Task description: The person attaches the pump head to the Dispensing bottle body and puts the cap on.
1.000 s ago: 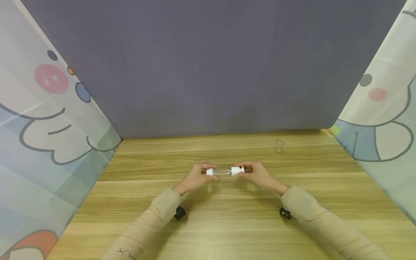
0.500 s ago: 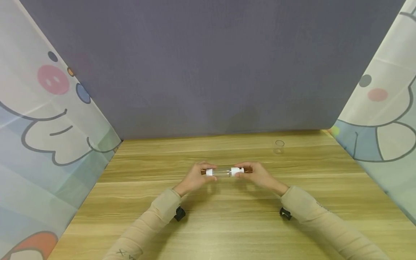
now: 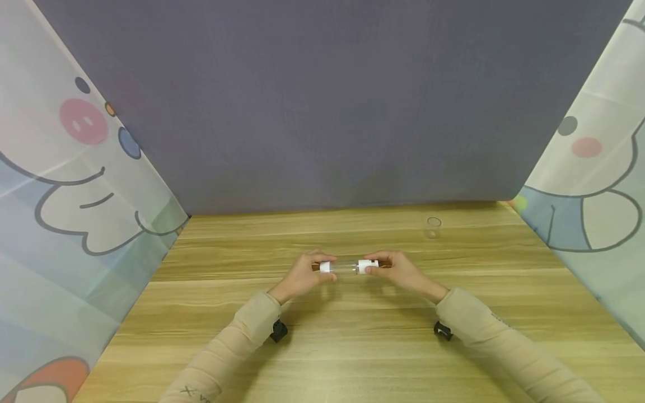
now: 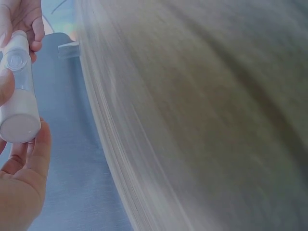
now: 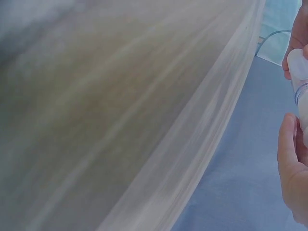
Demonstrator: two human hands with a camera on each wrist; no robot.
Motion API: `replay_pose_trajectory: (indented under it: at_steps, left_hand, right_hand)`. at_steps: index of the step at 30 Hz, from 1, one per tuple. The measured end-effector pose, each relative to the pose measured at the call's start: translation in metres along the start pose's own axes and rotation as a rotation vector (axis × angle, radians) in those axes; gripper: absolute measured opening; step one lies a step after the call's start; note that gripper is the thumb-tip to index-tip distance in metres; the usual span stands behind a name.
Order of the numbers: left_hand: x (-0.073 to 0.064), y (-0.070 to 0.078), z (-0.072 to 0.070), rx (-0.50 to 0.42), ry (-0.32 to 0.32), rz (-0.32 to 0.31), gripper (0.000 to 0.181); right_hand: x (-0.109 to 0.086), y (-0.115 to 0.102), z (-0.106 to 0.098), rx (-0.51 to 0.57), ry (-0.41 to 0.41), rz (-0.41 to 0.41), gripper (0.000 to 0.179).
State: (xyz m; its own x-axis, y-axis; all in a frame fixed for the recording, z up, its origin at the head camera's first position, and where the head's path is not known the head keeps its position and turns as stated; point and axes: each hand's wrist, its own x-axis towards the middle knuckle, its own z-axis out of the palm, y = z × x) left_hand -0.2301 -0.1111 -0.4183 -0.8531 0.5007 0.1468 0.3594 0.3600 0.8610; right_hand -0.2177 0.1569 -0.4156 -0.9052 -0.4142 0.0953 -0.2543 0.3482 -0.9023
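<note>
One white-ended clear bottle (image 3: 344, 268) is pinched by the left hand (image 3: 302, 274) at its nine o'clock, the right hand (image 3: 401, 273) at three; a transparent cylinder (image 3: 432, 228) is seen toward two.

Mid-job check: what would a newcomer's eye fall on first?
Probably the clear cylindrical bottle with white ends, held sideways between left hand and right hand above the wood-grain table. Next, the pink oval on the pale cartoon curtain at left. A clear, cup-like cylinder stands at back right.
</note>
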Motion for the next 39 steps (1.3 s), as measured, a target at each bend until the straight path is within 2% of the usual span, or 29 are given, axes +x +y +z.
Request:
replay_pose_trajectory:
  at_steps: [13,21,25,29,39]
  left_hand:
    - [-0.0005,0.0025,-0.0006,-0.007,0.007,-0.003,0.042]
    - [-0.0017,0.0028,-0.001,0.008,0.012,-0.011,0.041]
    - [-0.0017,0.0028,-0.002,0.001,0.0,0.0,0.041]
    - [-0.001,0.0022,-0.0022,0.0,-0.004,0.003,0.041]
    - [0.0001,0.003,-0.0004,0.007,0.003,-0.015,0.042]
  right_hand:
    - [-0.0007,-0.0002,0.0001,0.039,-0.021,-0.005,0.044]
    - [-0.0033,0.0014,0.0013,0.097,0.002,-0.037,0.046]
    - [-0.0038,0.002,0.0018,0.081,0.037,-0.075,0.045]
    - [-0.0037,0.0023,0.0019,0.078,0.038,-0.098,0.043]
    - [-0.0027,0.0016,0.0017,0.062,0.033,-0.098,0.036]
